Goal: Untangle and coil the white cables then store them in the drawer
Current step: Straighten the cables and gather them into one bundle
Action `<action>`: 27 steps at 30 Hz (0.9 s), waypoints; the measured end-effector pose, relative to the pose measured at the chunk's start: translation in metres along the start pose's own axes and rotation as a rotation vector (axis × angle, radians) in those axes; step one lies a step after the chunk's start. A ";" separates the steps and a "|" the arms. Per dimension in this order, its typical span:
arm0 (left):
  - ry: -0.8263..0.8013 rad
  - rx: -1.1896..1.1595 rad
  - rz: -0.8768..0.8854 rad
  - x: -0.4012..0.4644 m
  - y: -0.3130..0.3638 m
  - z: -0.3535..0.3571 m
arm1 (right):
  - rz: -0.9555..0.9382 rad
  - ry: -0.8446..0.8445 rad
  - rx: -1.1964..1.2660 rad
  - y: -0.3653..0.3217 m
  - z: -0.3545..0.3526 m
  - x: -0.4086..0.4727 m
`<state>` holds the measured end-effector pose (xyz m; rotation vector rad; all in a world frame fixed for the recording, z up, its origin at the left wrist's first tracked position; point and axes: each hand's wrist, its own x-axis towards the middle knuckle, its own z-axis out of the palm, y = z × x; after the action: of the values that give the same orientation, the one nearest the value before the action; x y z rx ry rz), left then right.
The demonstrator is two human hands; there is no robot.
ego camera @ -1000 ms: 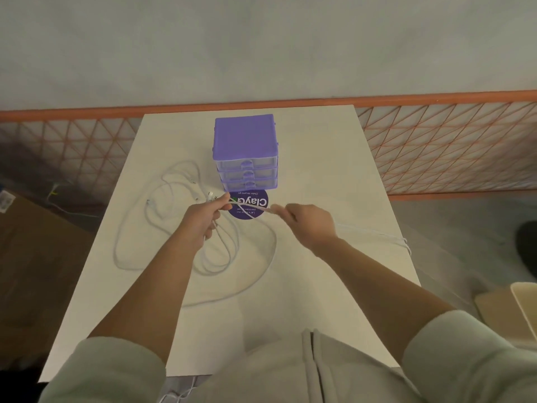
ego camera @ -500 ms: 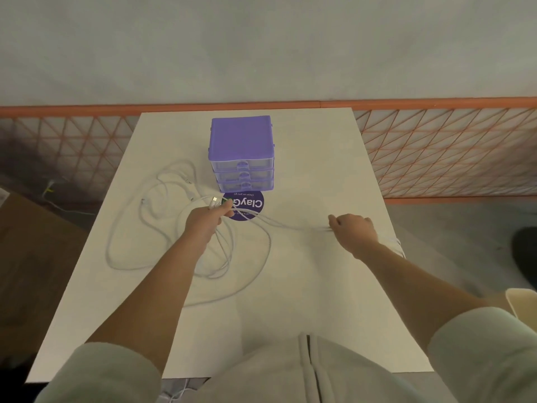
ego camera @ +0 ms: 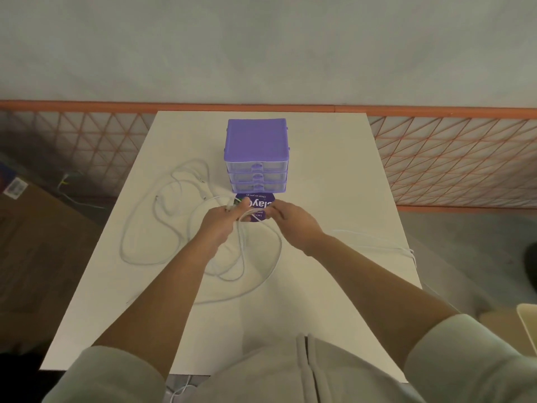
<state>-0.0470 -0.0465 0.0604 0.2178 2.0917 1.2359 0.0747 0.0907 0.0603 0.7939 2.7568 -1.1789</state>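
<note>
The white cables (ego camera: 186,228) are lying in loose, overlapping loops on the desk (ego camera: 334,175), mostly at 9 o'clock from the hands, with one strand trailing off toward the desk's edge at 3 o'clock. A connector end is sticking up at the left hand (ego camera: 219,221), which is curling its fingers around a small bundle of cable, so that hand is gripping the cable firmly. The right hand (ego camera: 293,221) is sitting just beside it at 3 o'clock, its fingers bent and pinching a strand that is running between the two hands; how tightly it is pinching cannot be told from this view.

Judging from this, the person is working on the coiling step: one cable is being gathered into loops in the left hand while the right is feeding more length. The rest of the tangle is not yet sorted, so the task looks early. The next move probably calls for drawing slack from the loops without dragging the other cables along.

The purple drawer unit (ego camera: 255,158) is standing at 12 o'clock from the hands, all three drawers appearing closed. A round purple sticker (ego camera: 258,203) is lying on the desk between the unit and the hands, partly covered by them.
</note>
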 end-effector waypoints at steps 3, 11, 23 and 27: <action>0.083 -0.258 -0.032 0.010 -0.008 -0.023 | 0.065 0.096 -0.041 0.012 -0.006 0.000; 0.164 -1.195 -0.094 0.024 -0.044 -0.105 | 0.282 0.146 -0.221 0.050 -0.008 -0.006; 0.106 -1.561 -0.012 0.037 -0.053 -0.138 | 0.300 -0.151 -0.503 0.059 0.029 -0.004; 0.043 -1.573 -0.005 0.036 -0.051 -0.137 | 0.245 -0.287 -0.293 0.012 0.060 0.007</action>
<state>-0.1511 -0.1543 0.0440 -0.5215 0.6380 2.4219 0.0653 0.0598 0.0082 0.8241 2.4356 -0.7544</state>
